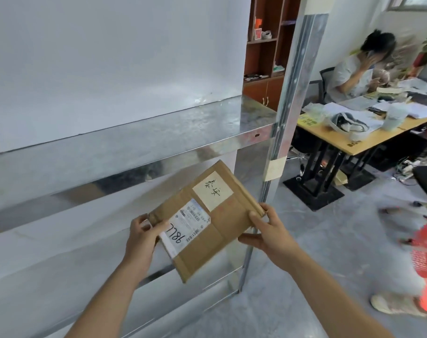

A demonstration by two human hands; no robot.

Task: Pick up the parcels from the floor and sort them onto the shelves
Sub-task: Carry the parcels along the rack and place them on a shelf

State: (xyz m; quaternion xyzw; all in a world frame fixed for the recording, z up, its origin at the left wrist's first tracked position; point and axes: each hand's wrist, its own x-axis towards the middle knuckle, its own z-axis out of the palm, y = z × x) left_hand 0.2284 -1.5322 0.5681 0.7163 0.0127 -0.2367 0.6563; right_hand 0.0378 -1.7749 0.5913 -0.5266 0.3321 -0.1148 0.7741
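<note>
Parcel [207, 220] in two hands: a flat brown cardboard package is held in mid-air in front of a bare metal shelving unit, off the floor and not yet resting on any shelf. The left hand [144, 236] is clamped on its near-left edge, thumb laid over the printed shipping label [186, 225], which carries the handwritten number 7786; the right hand [268, 231] grips the right corner, fingers curled around the edge. The parcel is tilted with its labelled face up toward the wearer, a hold that appears meant to keep the number and the handwritten white slip [212, 191] readable while a slot is chosen. It hangs just below the front edge of the upper shelf [139, 137] and above the lower shelf [61, 240], near the right upright post [290, 98]. Both shelves look bare. To the right, well apart, a seated person [353, 69] works at a cluttered bench [368, 140].
</note>
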